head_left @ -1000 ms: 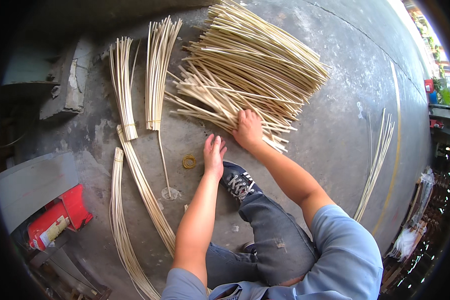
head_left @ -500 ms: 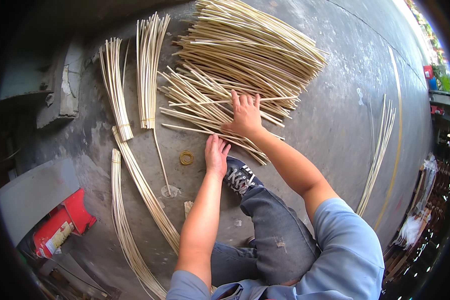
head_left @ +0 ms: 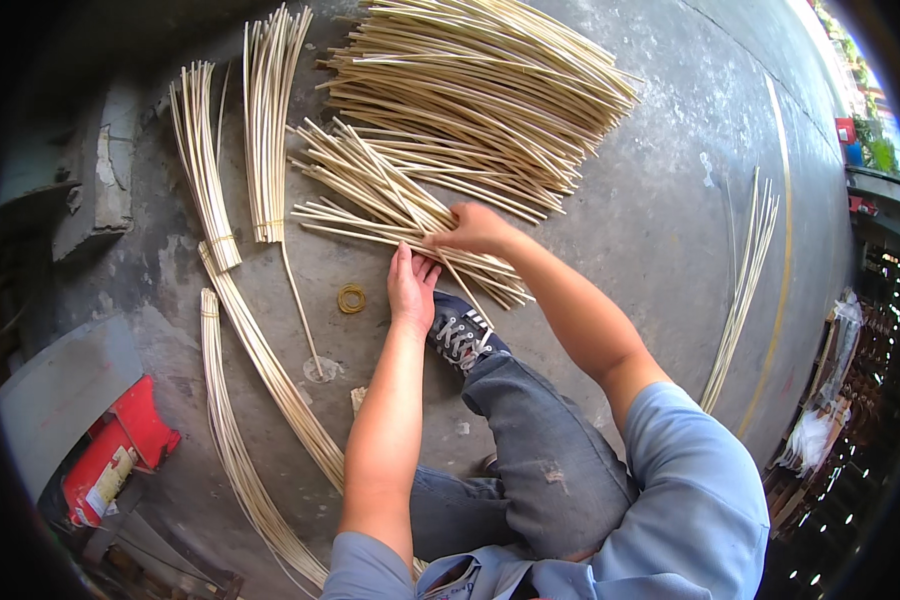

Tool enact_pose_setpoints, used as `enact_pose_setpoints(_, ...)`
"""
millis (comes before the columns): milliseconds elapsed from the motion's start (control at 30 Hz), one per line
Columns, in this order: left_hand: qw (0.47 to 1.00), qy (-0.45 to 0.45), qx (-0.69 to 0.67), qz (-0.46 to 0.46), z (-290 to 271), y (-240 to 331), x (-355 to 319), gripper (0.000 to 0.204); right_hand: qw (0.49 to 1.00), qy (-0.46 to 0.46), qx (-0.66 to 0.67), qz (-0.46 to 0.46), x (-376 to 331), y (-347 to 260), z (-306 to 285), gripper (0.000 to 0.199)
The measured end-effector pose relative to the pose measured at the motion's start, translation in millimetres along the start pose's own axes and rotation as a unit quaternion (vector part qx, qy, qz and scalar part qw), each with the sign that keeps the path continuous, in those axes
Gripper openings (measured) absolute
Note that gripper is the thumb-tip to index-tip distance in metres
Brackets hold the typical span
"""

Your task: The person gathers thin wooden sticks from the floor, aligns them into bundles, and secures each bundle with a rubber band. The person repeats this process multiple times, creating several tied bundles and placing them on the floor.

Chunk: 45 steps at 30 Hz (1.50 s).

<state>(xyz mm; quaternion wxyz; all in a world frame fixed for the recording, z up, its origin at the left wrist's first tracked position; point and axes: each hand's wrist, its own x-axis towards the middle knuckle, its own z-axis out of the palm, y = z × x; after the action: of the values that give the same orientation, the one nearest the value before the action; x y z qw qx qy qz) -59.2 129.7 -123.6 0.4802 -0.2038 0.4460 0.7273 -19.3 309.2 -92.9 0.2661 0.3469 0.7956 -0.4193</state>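
My right hand (head_left: 477, 231) curls over a loose bunch of pale cane sticks (head_left: 380, 184), thumb and fingers drawn together around some of them. One stick slants steeply across the others in this bunch. My left hand (head_left: 411, 290) is at the bunch's near side, palm turned toward it, fingers stretched out and touching the nearest sticks. Just beyond the bunch is a big pile of similar cane sticks (head_left: 490, 85). A small coil of yellowish rubber bands (head_left: 351, 298) lies on the floor left of my left hand.
Several tied cane bundles lie to the left, among them an upright-looking bundle (head_left: 267, 130) and a long curved one (head_left: 235, 425). A few loose canes (head_left: 742, 290) lie far right. My shoe (head_left: 460, 335) is just below my hands. A red object (head_left: 120, 450) stands at lower left.
My right hand has gone from spread flat on the sticks to curled around them. The bunch is drawn together, with a gap now between it and the big pile. The view has shifted slightly.
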Motion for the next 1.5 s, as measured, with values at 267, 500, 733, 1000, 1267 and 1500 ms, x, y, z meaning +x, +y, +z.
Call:
enact_pose_setpoints(267,0.994,-0.051,-0.063,-0.069,5,1,-18,0.064,0.999,-0.005,0.025,0.037,-26,-6,45,0.09)
enact_pose_setpoints(500,0.977,-0.086,0.185,-0.054,13,2,-44,0.054,0.991,-0.044,0.121,0.023,-58,2,25,0.05)
enact_pose_setpoints(733,0.982,-0.188,-0.005,0.02,44,11,-53,0.092,0.938,-0.245,0.237,-0.059,-102,39,-7,0.037)
enact_pose_setpoints(1000,0.977,-0.186,0.006,0.108,71,63,-55,0.085,0.766,-0.424,0.465,-0.126,-80,15,-6,0.033)
enact_pose_setpoints(1267,0.979,-0.156,-0.053,0.121,57,83,-39,0.06,0.8,-0.45,0.369,-0.149,-52,-18,-16,0.056)
enact_pose_setpoints(1500,0.987,-0.107,-0.109,0.056,41,52,-38,0.035,0.917,-0.305,0.232,-0.108,19,-16,-56,0.068)
